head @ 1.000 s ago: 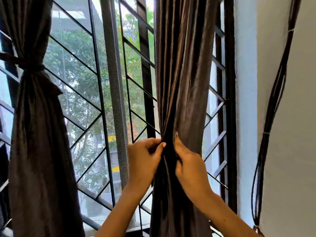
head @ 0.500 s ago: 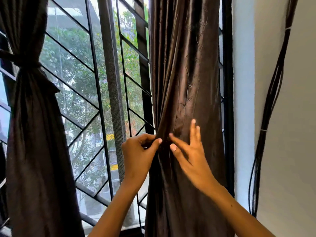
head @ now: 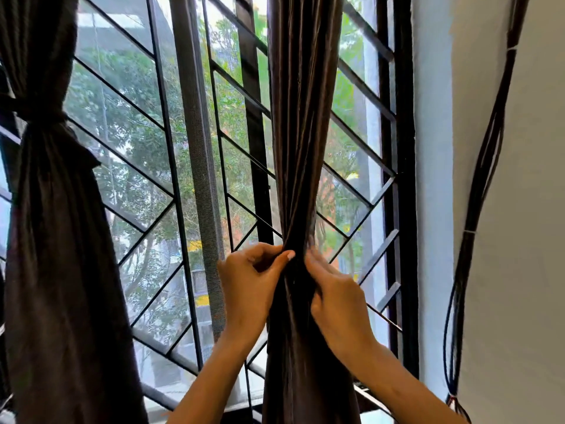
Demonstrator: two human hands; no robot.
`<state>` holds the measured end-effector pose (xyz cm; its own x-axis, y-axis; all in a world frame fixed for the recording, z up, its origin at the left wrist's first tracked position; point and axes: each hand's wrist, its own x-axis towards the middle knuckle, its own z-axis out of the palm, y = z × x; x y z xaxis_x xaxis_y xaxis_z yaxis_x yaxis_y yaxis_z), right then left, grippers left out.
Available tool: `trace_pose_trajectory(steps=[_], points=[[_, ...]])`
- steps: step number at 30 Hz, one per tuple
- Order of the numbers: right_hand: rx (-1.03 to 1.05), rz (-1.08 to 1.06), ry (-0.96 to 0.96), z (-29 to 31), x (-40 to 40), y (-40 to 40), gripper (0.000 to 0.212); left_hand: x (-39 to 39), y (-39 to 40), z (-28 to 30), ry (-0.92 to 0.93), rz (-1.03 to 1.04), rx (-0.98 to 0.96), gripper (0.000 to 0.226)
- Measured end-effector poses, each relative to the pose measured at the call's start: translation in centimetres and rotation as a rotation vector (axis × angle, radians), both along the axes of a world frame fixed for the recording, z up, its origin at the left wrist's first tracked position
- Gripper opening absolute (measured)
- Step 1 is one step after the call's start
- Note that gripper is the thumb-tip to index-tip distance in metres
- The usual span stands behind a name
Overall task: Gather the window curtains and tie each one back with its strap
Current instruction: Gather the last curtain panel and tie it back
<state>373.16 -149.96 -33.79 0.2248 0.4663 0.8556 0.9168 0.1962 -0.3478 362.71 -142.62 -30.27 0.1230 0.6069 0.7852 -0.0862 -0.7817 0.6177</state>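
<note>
The dark brown, glossy fabric curtain (head: 301,133) on the right hangs in front of the window, bunched into a narrow column of folds that is tightest at the level of the two hands. The left hand (head: 249,286) grips its left edge, thumb and fingers curled and pinching a fold. The right hand (head: 336,298) presses against the right side of the same bunch, fingers bent into the cloth and closed on it; its fingertips are blurred. Both hands touch the curtain and sit just beside each other, with the gathered fabric between them. Below them the cloth widens again and falls out of view.

Well apart at the left, a second dark brown curtain (head: 58,240) is already cinched by a dark fabric strap (head: 33,110) wrapped around it.

Behind both is the black metal window grille (head: 159,105) with diagonal bars, green trees beyond it. On the white wall (head: 519,209) to the right hangs a bundle of dark cables (head: 486,166).
</note>
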Motion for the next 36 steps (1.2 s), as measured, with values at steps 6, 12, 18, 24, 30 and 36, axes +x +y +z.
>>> trace_pose_trajectory(steps=[6, 12, 18, 24, 30, 36], points=[[-0.135, 0.206, -0.028, -0.5, 0.3, 0.2, 0.060, -0.5, -0.4, 0.1, 0.007, -0.046, 0.009, 0.014], [0.019, 0.308, 0.277, -0.1, 1.7, 0.8, 0.044, -0.1, 0.7, 0.3, 0.043, 0.068, 0.038, 0.008], [0.028, 0.619, 0.884, 1.5, 3.6, 0.7, 0.066, -0.1, 0.8, 0.4, 0.034, 0.033, 0.012, 0.010], [0.315, 0.249, 0.555, 0.5, 2.7, 0.6, 0.039, 0.6, 0.9, 0.0, 0.026, 0.136, 0.045, 0.008], [0.237, -0.099, 0.034, -0.9, 0.5, 0.9, 0.062, 1.4, 0.0, -0.4, 0.020, 0.101, 0.071, 0.011], [0.075, 0.018, 0.008, -0.9, 0.9, 1.1, 0.059, 1.4, -0.2, -0.6, -0.035, -0.045, 0.002, 0.003]])
